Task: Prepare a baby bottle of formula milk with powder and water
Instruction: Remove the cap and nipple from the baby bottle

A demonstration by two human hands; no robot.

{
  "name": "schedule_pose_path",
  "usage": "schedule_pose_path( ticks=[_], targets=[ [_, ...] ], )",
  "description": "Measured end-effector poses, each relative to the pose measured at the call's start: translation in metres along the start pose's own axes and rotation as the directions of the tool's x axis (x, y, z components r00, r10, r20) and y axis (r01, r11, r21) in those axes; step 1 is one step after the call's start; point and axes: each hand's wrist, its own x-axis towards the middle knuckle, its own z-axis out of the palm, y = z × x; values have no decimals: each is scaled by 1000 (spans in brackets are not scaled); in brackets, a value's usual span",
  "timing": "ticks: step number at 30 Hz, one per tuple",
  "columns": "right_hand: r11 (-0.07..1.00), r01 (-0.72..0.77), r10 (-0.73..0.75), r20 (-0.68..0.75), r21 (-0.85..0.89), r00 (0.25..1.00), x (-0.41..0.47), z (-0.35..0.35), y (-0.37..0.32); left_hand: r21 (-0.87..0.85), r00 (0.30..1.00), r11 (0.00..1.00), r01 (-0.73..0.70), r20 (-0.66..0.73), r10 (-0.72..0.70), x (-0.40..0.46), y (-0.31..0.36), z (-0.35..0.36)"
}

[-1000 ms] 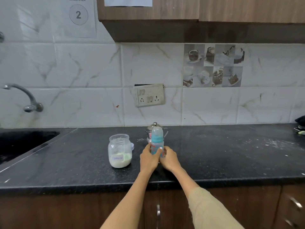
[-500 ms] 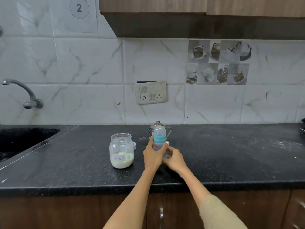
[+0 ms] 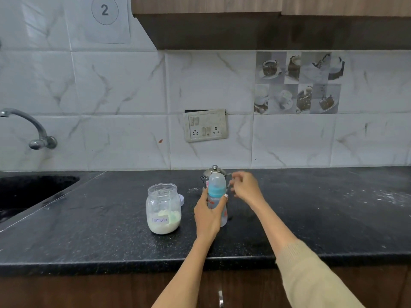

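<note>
A person's 2 forearms reach in from the bottom edge over a dark speckled countertop (image 3: pixel 311 218); the right arm wears a beige sleeve (image 3: pixel 311 278).

The left hand (image 3: pixel 208 215) grips the baby bottle (image 3: pixel 216 196) around its clear body, thumb on the right side, holding it upright near the middle of the counter. The bottle has a blue collar and a clear domed cap in place. Whether its base touches the counter cannot be told.

The right hand (image 3: pixel 244 187), which half a second ago was down beside the bottle's base, is now lifted away to the right of the cap, apart from the bottle. Its fingers are loosely curled and blurred with motion; it holds nothing that can be made out.

Just left of the bottle stands a clear jar (image 3: pixel 163 208) with no lid on, holding pale powder at the bottom and a handwritten label. It has not moved. A small white lid (image 3: pixel 182 199) peeks out behind it.

Directly behind the bottle sits a small steel pot (image 3: pixel 212 172) with a knobbed lid.

Further back, a white marble-tiled wall carries a switch plate (image 3: pixel 205 125). At far left are a dark sink (image 3: pixel 26 192) and a curved tap (image 3: pixel 29 127).
</note>
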Motion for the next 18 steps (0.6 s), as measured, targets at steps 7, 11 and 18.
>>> schedule_pose_path(
  ticks=[7, 11, 18],
  targets=[
    [858, 160, -78, 183, -488, 980, 7, 5, -69, -46, 1000, 999, 10, 25, -9, 6, -6, -1],
    [788, 248, -76, 311, -564, 947, 11, -2, -73, -65, 1000, 998, 6, 30, -4, 2, -2, 1],
    [788, 347, -38, 522, -509, 852, 27, -12, -76, -76, 998, 996, -46, 38, 49, 4, -4, 1]
  ],
)
